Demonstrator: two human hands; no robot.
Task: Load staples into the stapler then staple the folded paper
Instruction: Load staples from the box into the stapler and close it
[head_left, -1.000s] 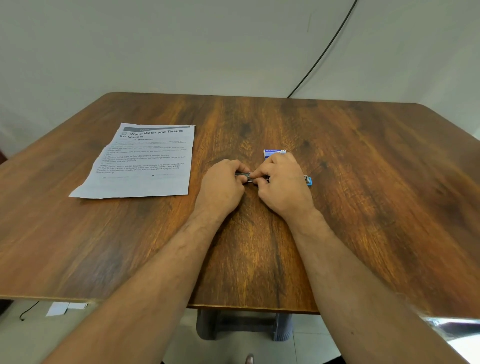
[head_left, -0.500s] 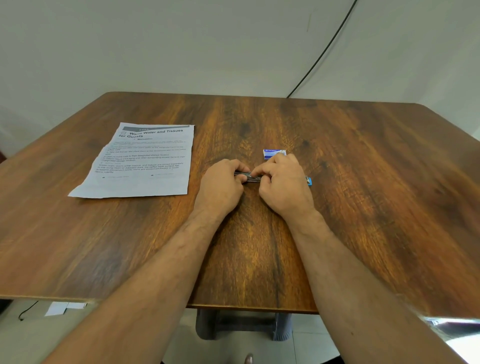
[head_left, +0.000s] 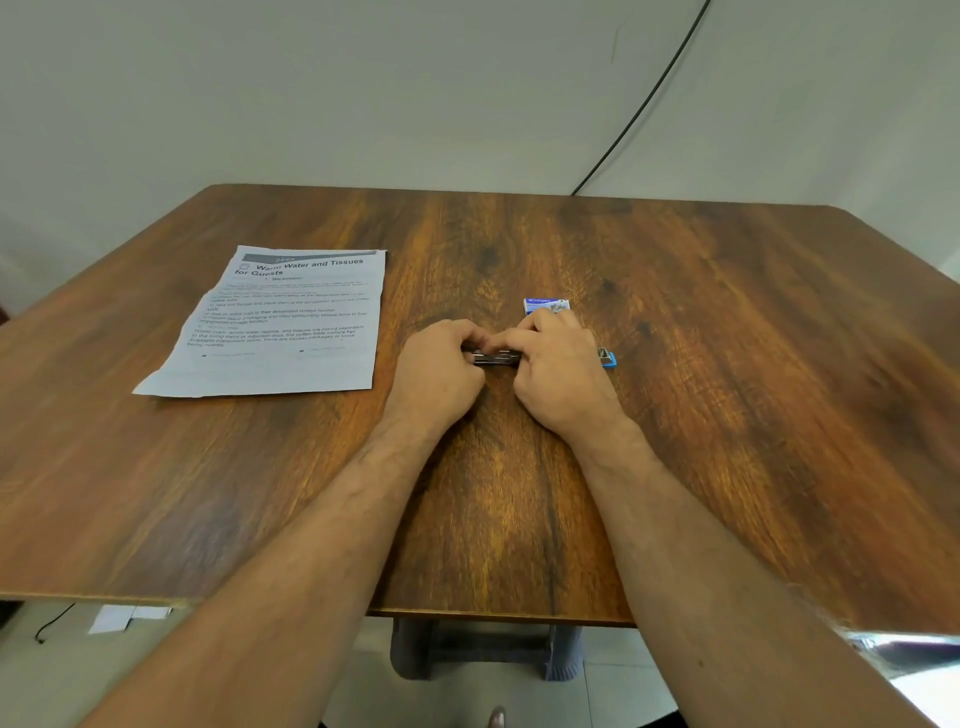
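Note:
A small stapler (head_left: 496, 357) lies on the wooden table (head_left: 727, 364) between my two hands; its dark metal middle shows and its blue end (head_left: 609, 358) sticks out past my right hand. My left hand (head_left: 439, 371) grips the stapler's left end with curled fingers. My right hand (head_left: 561, 371) covers the right part, its fingertips pinching at the metal channel. Whether staples sit in the channel is hidden. A blue and white staple box (head_left: 545, 304) lies just behind my right hand. The printed paper (head_left: 280, 325) lies flat to the left.
A black cable (head_left: 641, 104) runs down the wall to the table's far edge. Paper scraps (head_left: 127, 618) and a thin cord lie on the floor below the near left edge. The table's near edge (head_left: 498, 616) crosses under my forearms.
My hands stay on the stapler in nearly the same place. My right fingertips have shifted slightly left along the metal part.

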